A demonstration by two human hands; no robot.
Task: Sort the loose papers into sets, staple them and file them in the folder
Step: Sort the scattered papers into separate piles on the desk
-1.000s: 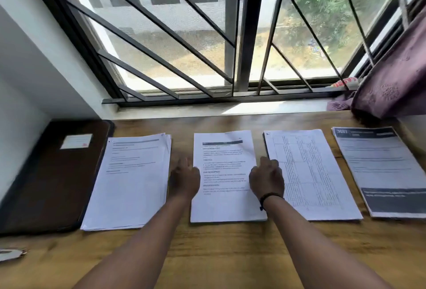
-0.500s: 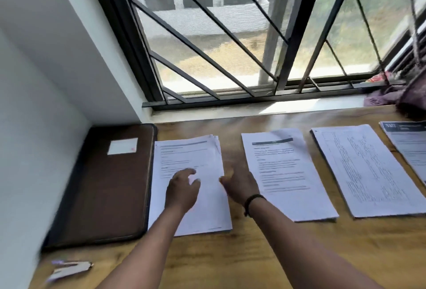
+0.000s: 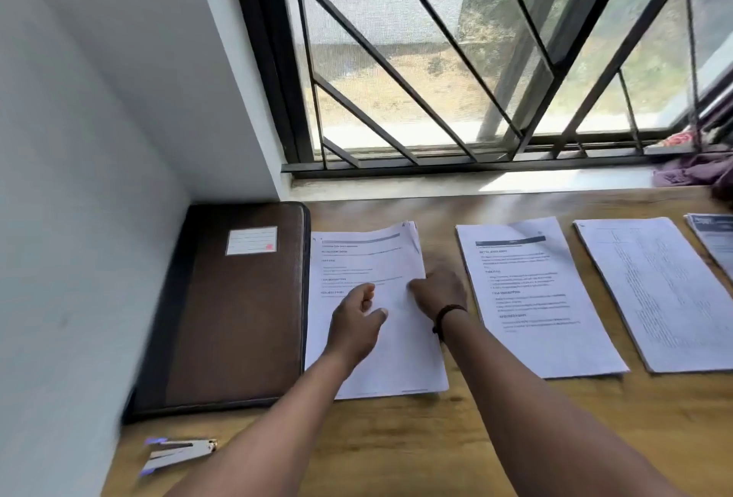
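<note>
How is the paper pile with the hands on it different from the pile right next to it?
The leftmost paper pile has both hands on it, the left hand and the right hand; the second paper pile lies untouched. The leftmost pile's sheets fan out unevenly at the top right corner; the second pile looks squared. The leftmost pile lies beside the brown folder; the second lies farther right. Both are white printed pages lying flat on the wooden desk.

Daylight pours in through the barred window (image 3: 476, 60), washing out the ground outside and laying a bright glare on the sill (image 3: 456, 183) and a sheen on the far edge of the wooden desk (image 3: 396, 449). The white wall (image 3: 79, 179) at left sits in soft shade and smears with motion blur, as does the stapler (image 3: 178, 453). Wide-angle distortion slants the window bars and wall near the frame's edges, and the print on the papers (image 3: 531, 298) is too soft to read.
</note>
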